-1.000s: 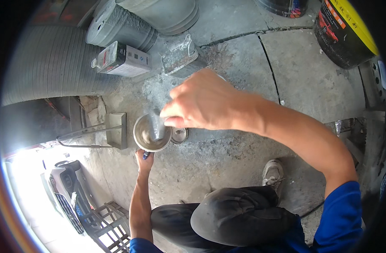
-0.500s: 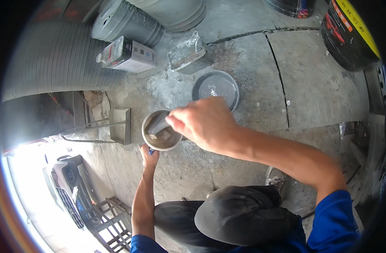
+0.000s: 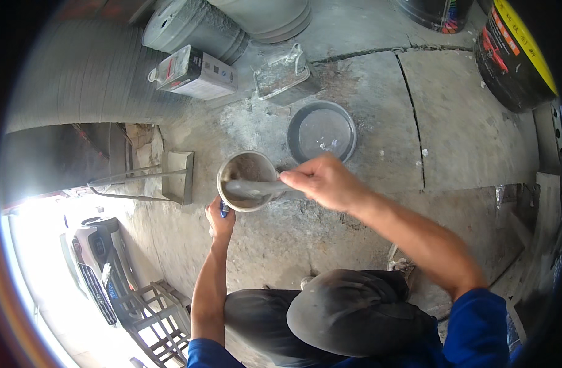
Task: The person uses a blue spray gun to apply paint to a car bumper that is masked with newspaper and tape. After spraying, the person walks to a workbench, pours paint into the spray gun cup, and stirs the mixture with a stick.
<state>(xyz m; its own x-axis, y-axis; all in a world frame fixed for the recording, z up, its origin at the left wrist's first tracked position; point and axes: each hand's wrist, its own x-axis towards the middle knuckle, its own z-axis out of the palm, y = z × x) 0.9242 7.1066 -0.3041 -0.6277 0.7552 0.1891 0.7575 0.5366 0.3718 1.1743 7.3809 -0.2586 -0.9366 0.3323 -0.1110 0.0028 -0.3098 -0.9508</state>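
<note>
My left hand (image 3: 221, 219) is closed at the near side of a round pot (image 3: 222, 195) with an off-white rim and brown, stained inner walls. A small blue piece, perhaps of its handle, shows at my fingers. My right hand (image 3: 331, 184) grips a pale grey paddle-like tool (image 3: 251, 189), slightly blurred. It lies across the rim, its broad end inside the pot; its exact kind is unclear. Just beyond my right hand, a shallow round grey basin (image 3: 323, 132) stands on the concrete floor with small whitish bits in it.
A dusty rectangular bucket (image 3: 285, 80) and a metal can (image 3: 198, 75) stand beyond the pot. Large drums (image 3: 192, 29) are behind them. A long-handled dustpan (image 3: 178, 178) rests at left, near a slatted wooden frame (image 3: 155, 319). A black-and-yellow bucket (image 3: 514, 67) is at far right.
My right hand has drawn back to the right, and the tool now lies flatter across the pot. The pot sits slightly farther right and up in view, still held by my left hand.
</note>
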